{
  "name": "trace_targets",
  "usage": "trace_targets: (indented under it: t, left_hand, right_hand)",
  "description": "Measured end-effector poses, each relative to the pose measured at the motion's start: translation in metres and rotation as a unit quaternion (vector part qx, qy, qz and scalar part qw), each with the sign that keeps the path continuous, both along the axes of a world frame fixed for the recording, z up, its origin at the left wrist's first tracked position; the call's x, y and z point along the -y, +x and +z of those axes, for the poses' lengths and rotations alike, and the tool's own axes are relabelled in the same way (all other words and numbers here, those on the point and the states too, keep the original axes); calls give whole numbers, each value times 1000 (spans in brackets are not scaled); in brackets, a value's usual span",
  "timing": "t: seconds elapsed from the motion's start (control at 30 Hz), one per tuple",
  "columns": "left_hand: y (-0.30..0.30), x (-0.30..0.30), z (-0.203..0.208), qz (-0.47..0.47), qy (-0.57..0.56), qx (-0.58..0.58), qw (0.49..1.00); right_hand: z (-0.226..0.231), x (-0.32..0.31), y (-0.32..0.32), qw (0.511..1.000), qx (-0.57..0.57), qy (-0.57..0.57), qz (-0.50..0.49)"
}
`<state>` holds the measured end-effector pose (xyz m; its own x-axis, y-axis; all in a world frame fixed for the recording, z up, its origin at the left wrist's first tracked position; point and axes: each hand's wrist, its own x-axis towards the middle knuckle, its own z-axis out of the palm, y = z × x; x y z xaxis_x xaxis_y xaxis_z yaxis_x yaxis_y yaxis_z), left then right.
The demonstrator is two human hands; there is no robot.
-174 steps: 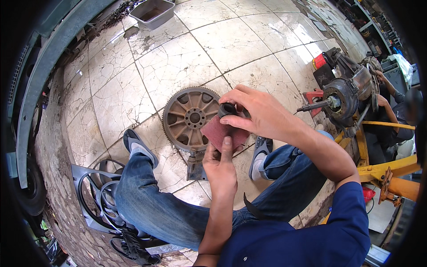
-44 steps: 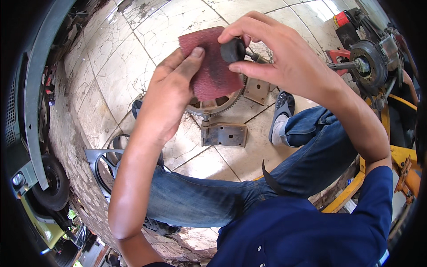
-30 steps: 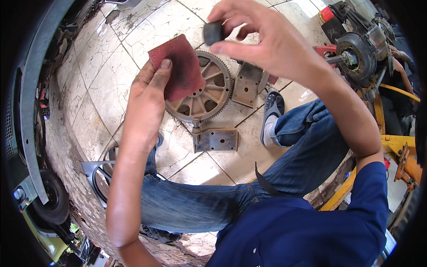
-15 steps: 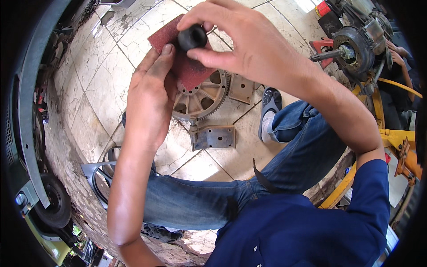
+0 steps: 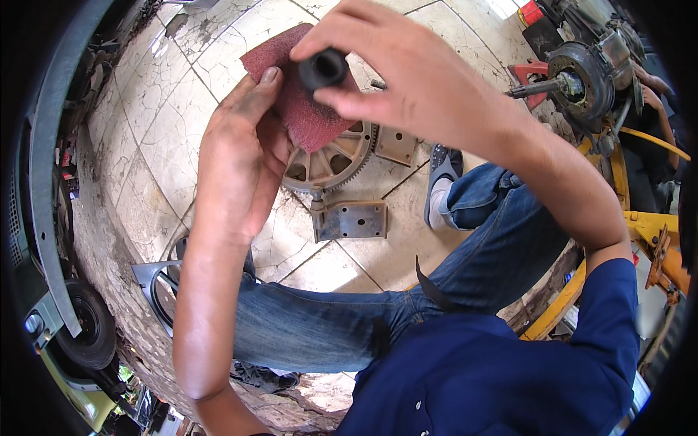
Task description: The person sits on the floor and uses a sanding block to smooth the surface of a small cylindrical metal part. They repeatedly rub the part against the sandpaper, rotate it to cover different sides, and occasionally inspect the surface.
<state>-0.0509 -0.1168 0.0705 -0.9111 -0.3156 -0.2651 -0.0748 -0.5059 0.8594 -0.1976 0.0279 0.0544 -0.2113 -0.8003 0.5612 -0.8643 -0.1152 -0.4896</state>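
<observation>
My left hand is closed on a sheet of reddish-brown sandpaper, its thumb pressed over the front near the left edge. Between the thumb and fingers of my right hand is a black rubber bushing, a short round piece with a dark hole facing me. The bushing is up against the sandpaper's grit face, where a darkened smudge shows. Both are held up above a toothed flywheel lying on the floor, which the sandpaper partly covers.
A metal bracket plate lies on the tiles by the flywheel, with another plate beyond it. At right stand a hub assembly, a red stand and a yellow frame; a co-worker's hand is behind. A tyre is at left.
The bushing and my right hand have shifted slightly right and down across the sandpaper. The sheet has turned a little, showing more of its grit face.
</observation>
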Motion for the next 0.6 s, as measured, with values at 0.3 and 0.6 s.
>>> trace_targets:
  t: [0.3, 0.6]
  left_hand:
    - [4, 11, -3, 71, -118, 46, 989]
    - [30, 49, -3, -43, -451, 127, 883]
  right_hand:
    - [-15, -6, -13, 991, 45, 120, -43]
    - [-77, -7, 29, 928, 112, 349, 67]
